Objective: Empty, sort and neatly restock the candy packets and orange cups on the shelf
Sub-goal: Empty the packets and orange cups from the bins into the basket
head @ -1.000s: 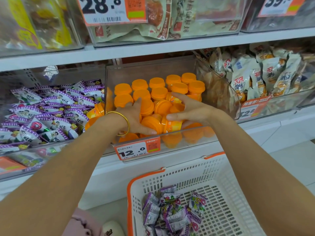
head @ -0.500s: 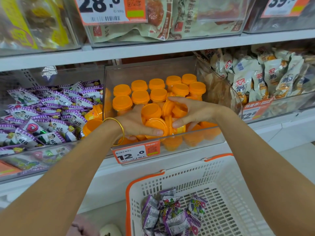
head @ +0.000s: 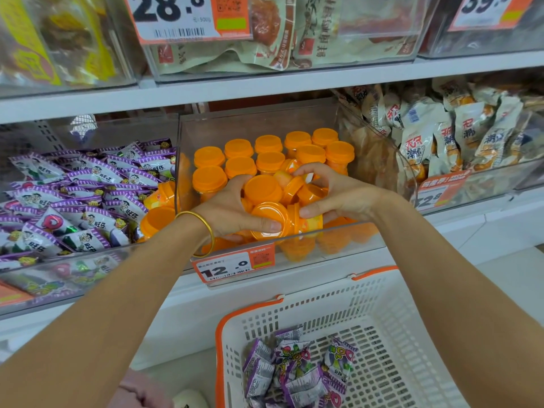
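Orange cups (head: 266, 214) sit gripped in left hand (head: 226, 212) and right hand (head: 341, 198), fingers (head: 312, 170) curled.

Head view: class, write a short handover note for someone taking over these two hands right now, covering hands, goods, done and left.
The left hand and right hand together grip a cluster of tipped orange cups at the front of the clear bin.
Behind them upright cups stand in rows.
In the neighbouring bin stray cups lie among the candy packets; more packets lie in the white basket.
Done: back rows neat. Left: stand the front cups up, fetch the strays, restock the basket's packets.
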A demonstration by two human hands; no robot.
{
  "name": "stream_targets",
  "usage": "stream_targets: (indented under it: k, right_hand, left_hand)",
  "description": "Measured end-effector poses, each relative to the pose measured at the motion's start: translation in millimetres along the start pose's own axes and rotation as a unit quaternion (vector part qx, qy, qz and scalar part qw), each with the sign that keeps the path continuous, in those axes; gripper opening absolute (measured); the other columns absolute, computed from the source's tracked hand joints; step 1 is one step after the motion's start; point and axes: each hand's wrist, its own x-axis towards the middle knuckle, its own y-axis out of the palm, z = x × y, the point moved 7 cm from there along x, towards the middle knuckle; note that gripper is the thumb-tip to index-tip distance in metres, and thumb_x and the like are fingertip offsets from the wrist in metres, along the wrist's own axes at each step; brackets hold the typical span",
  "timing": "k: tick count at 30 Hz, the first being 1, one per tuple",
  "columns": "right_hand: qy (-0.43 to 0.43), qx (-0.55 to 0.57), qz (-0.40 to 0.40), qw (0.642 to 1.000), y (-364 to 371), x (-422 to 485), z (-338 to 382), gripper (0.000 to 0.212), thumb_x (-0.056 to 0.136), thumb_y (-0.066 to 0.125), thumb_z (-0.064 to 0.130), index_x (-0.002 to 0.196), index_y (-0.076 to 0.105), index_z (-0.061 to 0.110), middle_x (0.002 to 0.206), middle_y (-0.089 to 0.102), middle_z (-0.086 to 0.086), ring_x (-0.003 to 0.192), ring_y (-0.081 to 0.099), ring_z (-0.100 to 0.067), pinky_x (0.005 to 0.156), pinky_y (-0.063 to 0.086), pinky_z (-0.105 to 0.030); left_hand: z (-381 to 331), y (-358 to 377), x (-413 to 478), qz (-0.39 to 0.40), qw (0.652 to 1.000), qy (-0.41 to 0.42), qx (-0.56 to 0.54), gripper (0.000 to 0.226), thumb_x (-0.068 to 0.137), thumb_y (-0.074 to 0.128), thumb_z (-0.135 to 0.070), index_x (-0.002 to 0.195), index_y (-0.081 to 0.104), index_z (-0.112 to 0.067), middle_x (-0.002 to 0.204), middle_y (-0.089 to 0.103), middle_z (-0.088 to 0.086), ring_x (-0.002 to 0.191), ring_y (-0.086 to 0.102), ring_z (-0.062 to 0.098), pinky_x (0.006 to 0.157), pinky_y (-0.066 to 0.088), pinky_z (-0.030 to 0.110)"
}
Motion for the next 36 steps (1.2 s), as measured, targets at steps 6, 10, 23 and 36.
stream_targets:
  k: [6,10,23,36]
  right_hand:
    - [-0.056,-0.038,-0.041,0.997,-7,-11,19,0.071,0.072,0.078,0.002,0.123,0.042,0.034,0.122,0.044,0.006,0.100,0.059,-0.013,0.061,0.057,-0.030]
    - [-0.068,-0.003,-0.047,0.997,-11,-16,23,0.068,0.070,0.077,0.004,0.118,0.040,0.036,0.124,0.046,-0.002,0.094,0.063,-0.016,0.059,0.055,-0.029]
    - [-0.116,0.114,-0.077,0.984,-3,-34,37,0.069,0.079,0.067,-0.005,0.127,0.033,0.029,0.117,0.050,-0.008,0.083,0.067,-0.024,0.059,0.058,-0.033]
    - [-0.174,0.109,-0.185,0.961,-6,-113,17,0.073,0.065,0.078,0.013,0.122,0.037,0.032,0.131,0.044,-0.017,0.094,0.066,-0.027,0.059,0.058,-0.034]
  left_hand:
    - [-15,-3,-4,-0.032,0.995,0.092,0.014,0.106,0.060,0.085,-0.024,0.143,0.019,-0.034,0.128,0.036,-0.011,0.121,0.044,0.019,0.083,0.051,0.035]
    - [-41,-15,-7,-0.081,0.984,0.158,-0.027,0.093,0.064,0.082,-0.021,0.140,0.028,-0.030,0.127,0.038,-0.007,0.118,0.045,0.017,0.076,0.052,0.031]
    - [-53,10,-4,-0.154,0.957,0.189,-0.160,0.109,0.055,0.087,-0.027,0.139,0.021,-0.045,0.145,0.026,-0.002,0.128,0.040,0.029,0.068,0.058,0.049]
    - [-93,60,-57,-0.177,0.917,0.340,-0.109,0.103,0.061,0.080,-0.026,0.143,0.019,-0.021,0.130,0.035,-0.014,0.123,0.040,0.007,0.100,0.046,0.033]
